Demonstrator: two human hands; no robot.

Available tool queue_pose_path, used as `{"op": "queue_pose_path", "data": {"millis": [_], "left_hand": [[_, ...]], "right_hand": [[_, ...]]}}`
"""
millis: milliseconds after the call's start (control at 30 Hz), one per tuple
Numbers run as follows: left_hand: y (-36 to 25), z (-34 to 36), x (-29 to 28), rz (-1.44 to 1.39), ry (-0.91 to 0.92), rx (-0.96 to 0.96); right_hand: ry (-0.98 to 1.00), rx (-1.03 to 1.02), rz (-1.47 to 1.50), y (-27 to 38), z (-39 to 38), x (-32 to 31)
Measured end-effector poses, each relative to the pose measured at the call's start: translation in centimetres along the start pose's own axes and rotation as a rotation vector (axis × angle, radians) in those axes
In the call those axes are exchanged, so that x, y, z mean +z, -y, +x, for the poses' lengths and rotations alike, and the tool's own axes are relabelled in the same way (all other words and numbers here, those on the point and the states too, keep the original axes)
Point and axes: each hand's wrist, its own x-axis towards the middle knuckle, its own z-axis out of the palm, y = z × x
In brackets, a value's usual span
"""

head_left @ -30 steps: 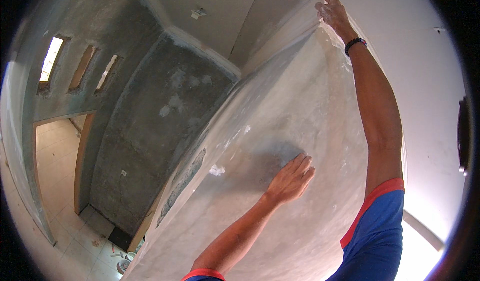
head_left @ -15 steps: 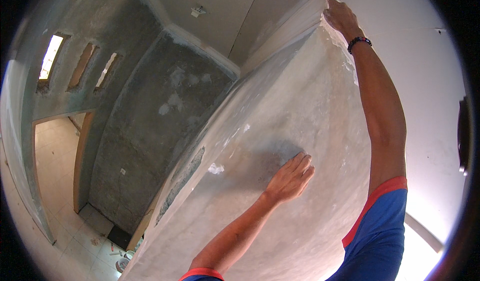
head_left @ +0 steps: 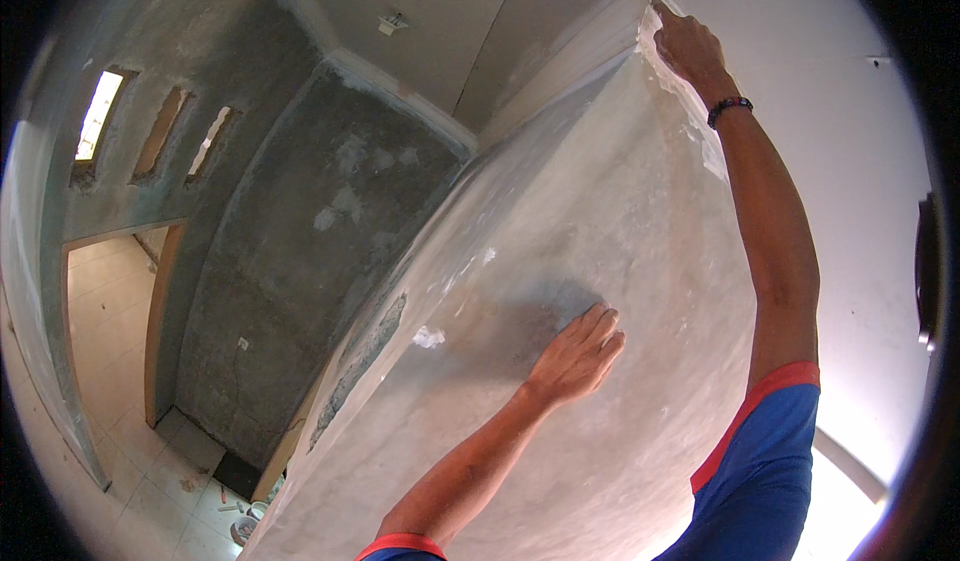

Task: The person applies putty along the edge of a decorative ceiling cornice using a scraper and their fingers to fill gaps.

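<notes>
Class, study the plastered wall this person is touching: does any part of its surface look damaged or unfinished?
Yes. On the pale plastered wall, a dark grey gouge near its left edge exposes rough material beneath. A small white blob sits beside it, left of the left hand. The right hand touches the ragged top corner.

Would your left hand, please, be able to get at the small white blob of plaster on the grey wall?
Probably yes: the left hand lies flat on the plastered grey wall, with bare wall between it and the small white blob of plaster.
</notes>
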Motion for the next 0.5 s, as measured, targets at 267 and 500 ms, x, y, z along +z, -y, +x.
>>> {"op": "queue_pose_path", "data": {"millis": [267, 500], "left_hand": [[-0.3, 0.1, 0.0, 0.006, -0.005, 0.017], [0.0, 0.1, -0.2, 0.034, 0.010, 0.004]], "right_hand": [[-0.077, -0.038, -0.204, -1.4, 1.3, 4.0], [0.054, 0.070, -0.251, 0.3, -0.3, 2.7]]}}
